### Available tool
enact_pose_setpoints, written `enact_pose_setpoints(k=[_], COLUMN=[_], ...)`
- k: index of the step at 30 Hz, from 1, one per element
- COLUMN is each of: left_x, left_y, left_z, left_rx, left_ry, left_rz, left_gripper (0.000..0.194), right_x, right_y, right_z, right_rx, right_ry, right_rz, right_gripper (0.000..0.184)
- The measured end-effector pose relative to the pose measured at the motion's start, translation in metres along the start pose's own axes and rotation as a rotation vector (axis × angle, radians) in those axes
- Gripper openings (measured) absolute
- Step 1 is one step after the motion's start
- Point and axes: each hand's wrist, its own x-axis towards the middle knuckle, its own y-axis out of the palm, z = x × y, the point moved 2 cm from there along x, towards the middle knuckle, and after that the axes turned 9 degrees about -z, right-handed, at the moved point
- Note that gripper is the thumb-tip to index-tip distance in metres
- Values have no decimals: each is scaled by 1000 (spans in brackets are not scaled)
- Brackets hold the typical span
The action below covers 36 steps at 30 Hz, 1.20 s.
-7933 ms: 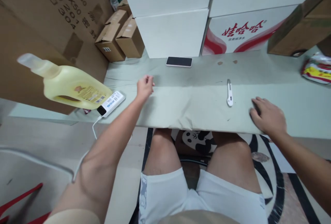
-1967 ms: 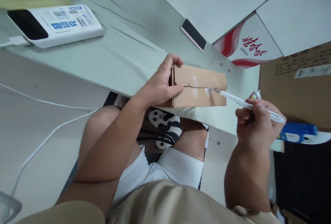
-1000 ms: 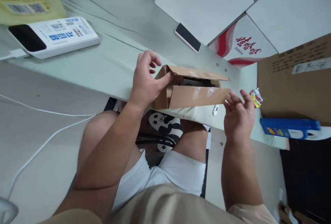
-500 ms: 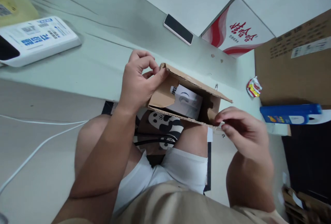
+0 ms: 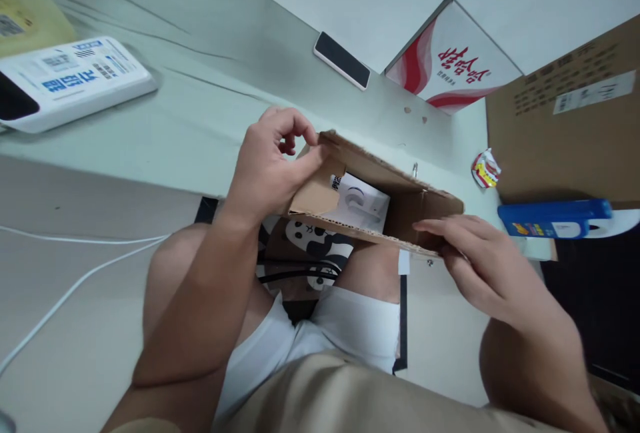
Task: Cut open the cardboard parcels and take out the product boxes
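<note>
A small brown cardboard box lies at the near edge of the pale green table with its flaps spread open. Inside it shows a white packaged item with a grey print. My left hand grips the box's left end, thumb on the inner flap, fingers curled over the top edge. My right hand holds the right end of the near flap, fingers stretched along it. The tip of a white utility knife pokes up behind the box.
A white power bank lies at the left and a black phone at the back. White boxes, a red-and-white carton and a brown carton line the back. A blue box and a snack wrapper sit at the right.
The knife cut along the box's taped seam, then was laid down behind it. Both hands pulled the flaps apart, and the white item inside came into sight.
</note>
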Motion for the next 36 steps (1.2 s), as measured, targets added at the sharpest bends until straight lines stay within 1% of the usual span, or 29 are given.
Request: enact_pose_setpoints(k=[3, 5, 9, 10, 12, 14, 16, 19, 21, 22, 24, 27, 30, 33, 36], left_x=[-2, -4, -9, -10, -13, -14, -14, -13, -11, -10, -8, -5, -1, 1, 1], left_y=[-1, 0, 7, 8, 8, 8, 7, 7, 8, 8, 8, 5, 2, 1, 2], left_z=[-21, -28, -24, -22, -19, -17, -16, -14, -12, -10, -8, -6, -7, -11, -14], left_rx=[29, 34, 30, 47, 109, 186, 235, 207, 164, 141, 88, -19, -92, -143, -115], left_ry=[129, 177, 180, 194, 217, 221, 220, 239, 254, 258, 256, 244, 251, 299, 276], left_rz=[68, 122, 331, 373, 407, 398, 379, 351, 327, 309, 271, 246, 217, 215, 255], left_gripper=[17, 21, 40, 42, 45, 46, 47, 41, 36, 35, 36, 41, 41, 39, 32], right_x=[-8, -9, 0, 5, 14, 23, 30, 36, 39, 40, 46, 60, 81, 102, 115], right_y=[2, 8, 19, 21, 25, 31, 39, 51, 56, 57, 57, 52, 51, 62, 77], right_z=[-16, -24, -31, -31, -28, -26, -25, -26, -27, -27, -24, -12, 3, 15, 21], right_rx=[98, 169, 201, 198, 194, 169, 94, -39, -70, -62, -20, 12, -34, -77, -89], right_ry=[113, 158, 182, 162, 94, 41, 22, 24, 0, -21, -86, -223, -367, -506, -598], right_rz=[69, 118, 112, 110, 125, 181, 237, 274, 271, 267, 259, 233, 178, 162, 167], right_gripper=[35, 31, 25, 25, 30, 39, 48, 60, 64, 63, 55, 42, 39, 41, 39])
